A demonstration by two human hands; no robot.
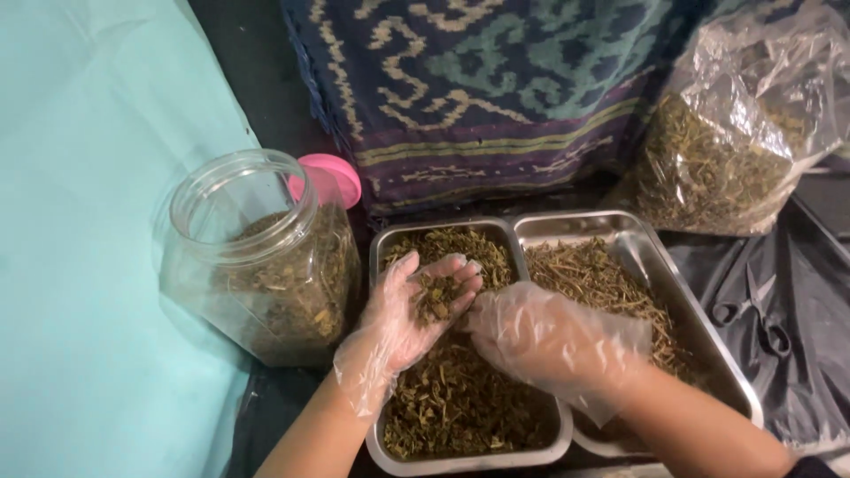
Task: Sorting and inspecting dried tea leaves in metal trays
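I see a teal cloth (pixel 88 221) covering the whole left side, and a dark patterned fabric (pixel 478 88) hanging across the top. At upper right sits a clear plastic bag (pixel 735 133) stuffed with dried herb. Two steel trays lie side by side in front of me: the right tray (pixel 699 310) holds pale stalks, the left tray (pixel 469 460) holds darker dried leaves (pixel 460 398). Left of the trays stands an open clear jar (pixel 257 257), partly filled with the same leaf, touching the left tray's corner; its pink lid (pixel 332 177) lies just behind it. Black scissors (pixel 753 310) rest on the black sheet at right. My left hand (pixel 412 310), gloved, is cupped palm-up around a small heap of leaves over the left tray. My right hand (pixel 544 336), gloved, lies palm-down with its fingertips beside that heap, gripping nothing that I can see, and blocks the trays' shared edge.
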